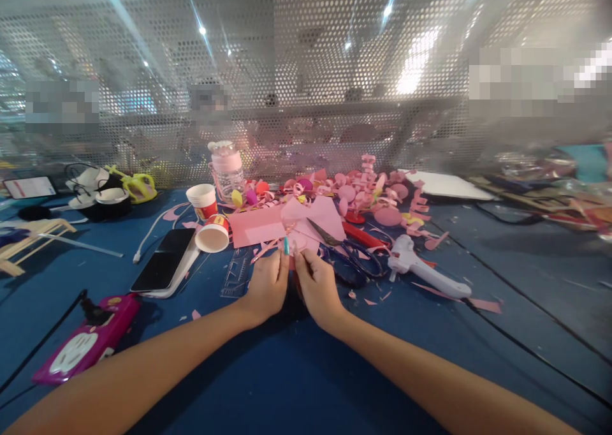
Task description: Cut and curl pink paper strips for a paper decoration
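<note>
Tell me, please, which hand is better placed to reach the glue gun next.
Likely the right hand: the glue gun lies to its right, while the left hand is farther away.

A blue table (268, 371) carried everything. On its left part lay a purple power strip (86, 342), a small frame of wooden sticks (38, 240) and a white cable (153, 234). Nearer the middle were 2 paper cups (201, 199), 1 upright and 1 tipped on its side, with a clear bottle (229, 175) upright behind them. A transparent ruler (234, 275) lay flat in front, just beside some pink sheets (258, 226). Behind these spread a heap of pink paper pieces (349, 194). To the right rested dark-handled scissors (357, 254), a white glue gun (428, 272) and scattered scraps (370, 302).
</note>
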Motion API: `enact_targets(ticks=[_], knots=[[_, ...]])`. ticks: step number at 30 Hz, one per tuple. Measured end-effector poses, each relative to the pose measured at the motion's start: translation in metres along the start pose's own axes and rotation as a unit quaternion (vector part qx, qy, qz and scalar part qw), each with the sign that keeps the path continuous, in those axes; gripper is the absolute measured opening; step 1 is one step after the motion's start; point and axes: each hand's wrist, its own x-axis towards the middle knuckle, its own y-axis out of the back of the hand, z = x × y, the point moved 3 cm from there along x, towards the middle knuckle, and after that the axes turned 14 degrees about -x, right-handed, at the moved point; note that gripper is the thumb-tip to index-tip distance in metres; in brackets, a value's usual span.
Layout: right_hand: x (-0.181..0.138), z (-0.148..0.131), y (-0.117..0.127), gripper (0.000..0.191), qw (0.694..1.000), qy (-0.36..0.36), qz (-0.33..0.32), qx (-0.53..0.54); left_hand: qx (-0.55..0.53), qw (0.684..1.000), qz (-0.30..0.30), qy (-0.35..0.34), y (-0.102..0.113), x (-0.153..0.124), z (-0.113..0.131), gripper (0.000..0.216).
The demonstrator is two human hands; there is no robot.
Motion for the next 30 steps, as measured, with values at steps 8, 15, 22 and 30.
enact_targets(ticks=[8, 15, 22, 30], knots=[[-0.0002, 0.0040, -0.0041, 0.036, 0.995, -0.044, -0.030, 0.086, 0.022, 1.000, 0.002, 0.007, -0.0002, 0.0009, 0.0008, 0.037], [-0.0004, 0.0026, -0.0017, 0.033, 0.998, -0.032, -0.004, 0.058, 0.022, 1.000, -0.004, 0.004, -0.0013, 0.0002, -0.0007, 0.036], [0.0000, 0.0043, -0.0039, 0.033, 0.996, -0.036, -0.031, 0.073, 0.018, 1.000, -0.005, -0.006, -0.0013, -0.0004, 0.0008, 0.037], [0.0021, 0.0018, -0.0015, 0.036, 0.998, -0.024, 0.000, 0.058, -0.045, 0.999, -0.011, 0.025, 0.0007, 0.0021, 0.0002, 0.039]])
